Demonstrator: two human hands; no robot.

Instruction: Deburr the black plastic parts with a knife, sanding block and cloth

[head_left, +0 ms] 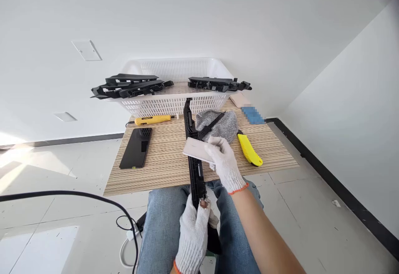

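Observation:
My left hand (193, 234), in a white knit glove with an orange cuff, is wrapped round the lower end of a long black plastic trim part (196, 178). The glove's thumb is torn and stained. The part points away from me, its far end close to the white basket. Above its middle, my right hand (222, 159), gloved the same way, pinches a thin pale pink rectangular piece (198, 149). This piece hides a stretch of the trim part. Just behind lies a grey cloth (229, 126) with a slim black tool (212, 126) over it.
Black plastic parts (134, 85) rest across the rim of a white basket (174, 98). On the striped table (165, 153) lie a black phone (135, 147), a yellow-handled tool (152, 119) and a yellow utility knife (249, 148). A black cable (77, 193) hangs at left.

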